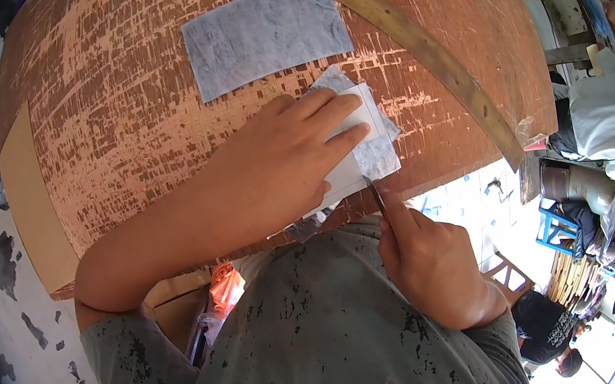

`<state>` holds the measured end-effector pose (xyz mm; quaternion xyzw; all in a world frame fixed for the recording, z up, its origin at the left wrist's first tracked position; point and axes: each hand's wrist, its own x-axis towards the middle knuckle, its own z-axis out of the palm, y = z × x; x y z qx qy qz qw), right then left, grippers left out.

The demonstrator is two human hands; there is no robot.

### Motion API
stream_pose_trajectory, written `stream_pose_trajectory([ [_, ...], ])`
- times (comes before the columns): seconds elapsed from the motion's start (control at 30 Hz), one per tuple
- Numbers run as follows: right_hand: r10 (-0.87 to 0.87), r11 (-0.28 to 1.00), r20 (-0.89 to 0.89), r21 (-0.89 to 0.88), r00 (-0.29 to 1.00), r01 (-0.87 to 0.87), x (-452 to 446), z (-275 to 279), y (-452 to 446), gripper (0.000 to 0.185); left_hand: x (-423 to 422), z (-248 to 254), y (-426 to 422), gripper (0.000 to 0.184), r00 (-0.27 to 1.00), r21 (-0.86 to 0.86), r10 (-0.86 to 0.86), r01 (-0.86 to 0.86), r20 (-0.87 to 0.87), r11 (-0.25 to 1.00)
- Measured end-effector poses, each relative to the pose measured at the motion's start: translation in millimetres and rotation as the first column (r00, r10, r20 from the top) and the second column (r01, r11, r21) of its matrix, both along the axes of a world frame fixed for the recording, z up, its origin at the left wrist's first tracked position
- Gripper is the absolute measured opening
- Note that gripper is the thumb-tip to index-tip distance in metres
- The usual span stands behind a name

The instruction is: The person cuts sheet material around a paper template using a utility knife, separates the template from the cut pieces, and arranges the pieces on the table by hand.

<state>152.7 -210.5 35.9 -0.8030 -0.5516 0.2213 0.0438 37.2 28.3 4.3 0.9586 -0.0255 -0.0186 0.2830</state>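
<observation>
My left hand (308,141) lies with its fingers spread, pressing down on a white rectangular card (345,176). Beneath the card are pieces of greyish-white sheet material (379,157), whose corners stick out at the top and right. In my right hand (431,257) is a knife (376,192) with a narrow dark blade. Its tip touches the sheet at the card's lower right edge. Most of the knife's handle is hidden in my fist. A larger grey-white rectangular sheet (266,37) lies flat beyond my left hand.
The wooden table (123,108) has a heavily scored top. A long brown strip (421,46) lies along its right side, and a tan board (33,195) is at the left edge. To the right are a blue stool (554,228), a pile of wooden sticks (571,277) and another person (544,328).
</observation>
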Motion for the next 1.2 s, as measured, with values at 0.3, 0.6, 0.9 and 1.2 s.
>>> stream_pose_trajectory([
  [0.3,-0.012,0.999,-0.045,-0.038,0.999,0.011,1.0,5.4,-14.8,0.047,-0.9,-3.1,-0.1,0.073,1.0,0.028,-0.008,0.008,0.005,1.0],
  [0.6,-0.078,0.969,-0.225,0.214,0.971,0.128,4.5,5.8,-10.7,0.035,0.2,-7.4,7.9,0.068,0.995,0.03,-0.043,0.04,0.087,0.999],
  [0.9,-0.057,0.923,-0.362,0.335,0.931,0.187,4.6,-20.1,0.1,0.02,-6.3,-22.2,12.2,0.052,0.985,0.004,-0.033,0.033,0.169,0.999],
  [1.2,-0.174,0.984,-0.813,-0.132,0.556,0.116,22.1,-3.2,-3.9,0.023,-8.7,-27.6,20.3,0.042,0.977,-0.006,-0.084,0.086,0.194,0.996],
])
